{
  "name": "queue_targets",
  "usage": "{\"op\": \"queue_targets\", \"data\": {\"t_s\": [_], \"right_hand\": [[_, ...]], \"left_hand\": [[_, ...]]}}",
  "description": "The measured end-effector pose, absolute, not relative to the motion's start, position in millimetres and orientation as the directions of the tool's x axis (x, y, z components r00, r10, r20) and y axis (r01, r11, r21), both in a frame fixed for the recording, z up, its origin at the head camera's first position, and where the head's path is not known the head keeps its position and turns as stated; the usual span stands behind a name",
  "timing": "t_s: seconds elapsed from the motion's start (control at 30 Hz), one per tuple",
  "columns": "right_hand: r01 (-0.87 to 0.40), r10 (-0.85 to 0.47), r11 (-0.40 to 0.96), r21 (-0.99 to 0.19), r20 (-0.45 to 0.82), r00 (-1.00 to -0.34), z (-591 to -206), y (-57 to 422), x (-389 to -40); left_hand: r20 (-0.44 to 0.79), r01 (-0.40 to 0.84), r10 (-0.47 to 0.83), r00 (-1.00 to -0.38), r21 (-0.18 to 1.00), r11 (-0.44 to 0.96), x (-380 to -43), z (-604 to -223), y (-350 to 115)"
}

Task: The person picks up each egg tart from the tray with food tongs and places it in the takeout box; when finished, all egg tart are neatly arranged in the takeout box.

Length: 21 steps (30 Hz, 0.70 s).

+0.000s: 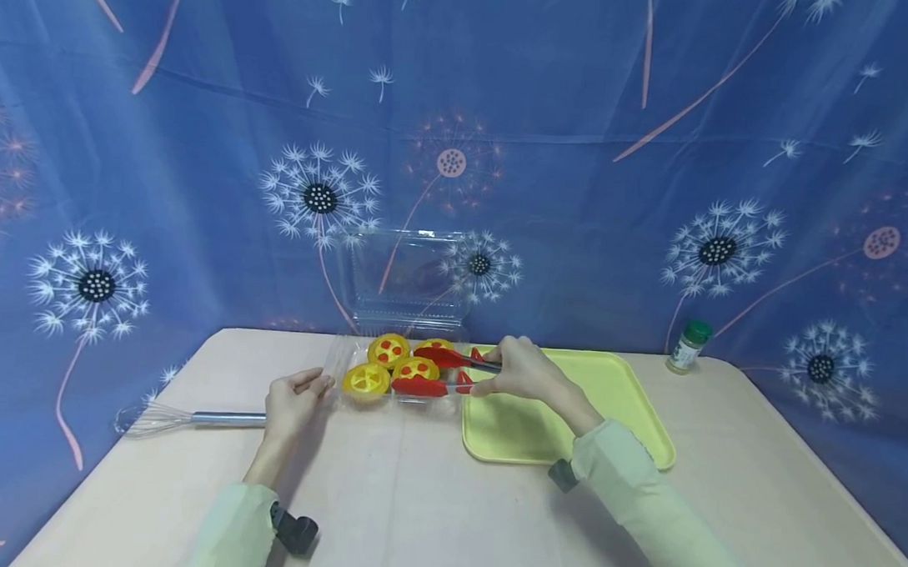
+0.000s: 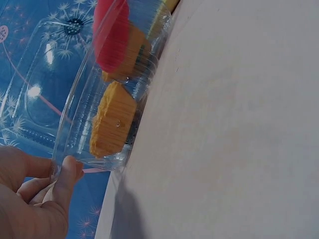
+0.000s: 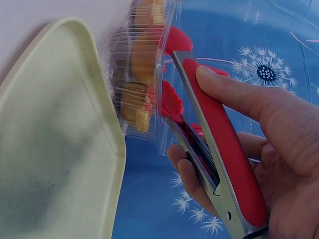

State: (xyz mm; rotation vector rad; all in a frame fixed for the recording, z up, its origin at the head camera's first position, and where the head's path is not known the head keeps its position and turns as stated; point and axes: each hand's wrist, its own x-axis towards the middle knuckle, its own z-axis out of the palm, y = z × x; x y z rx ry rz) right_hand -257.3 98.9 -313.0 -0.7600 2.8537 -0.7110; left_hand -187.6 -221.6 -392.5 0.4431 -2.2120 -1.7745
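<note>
A clear plastic clamshell box (image 1: 408,312) stands with its lid raised at the back of the table. Inside are several yellow tarts, most with red spots; the front-left tart (image 1: 366,382) has a pale pattern on top. My left hand (image 1: 290,407) pinches the box's left rim (image 2: 65,119) between thumb and fingers. In my right hand (image 1: 527,374) are red-and-metal tongs (image 3: 219,139), gripped around the handles. Their red tips (image 1: 420,387) are spread over the right-hand tarts, one on either side of a red-spotted tart (image 1: 417,368). Whether they touch it is unclear.
A pale yellow tray (image 1: 508,454) lies directly right of the box, under my right forearm. A whisk (image 1: 224,418) lies left of my left hand. At the back right stands a green-capped shaker jar (image 1: 687,352). A blue dandelion-print curtain (image 1: 577,196) hangs behind the table.
</note>
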Motion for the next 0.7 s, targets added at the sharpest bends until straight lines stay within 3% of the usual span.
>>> {"op": "queue_targets", "data": {"t_s": [0.7], "right_hand": [[-0.407,-0.481,0.718,-0.565,0.019,-0.876,-322.4,106.5,-267.0]], "left_hand": [[0.038,-0.072,-0.421,-0.906,0.968,0.242,-185.9,-392.8,-219.8]]}}
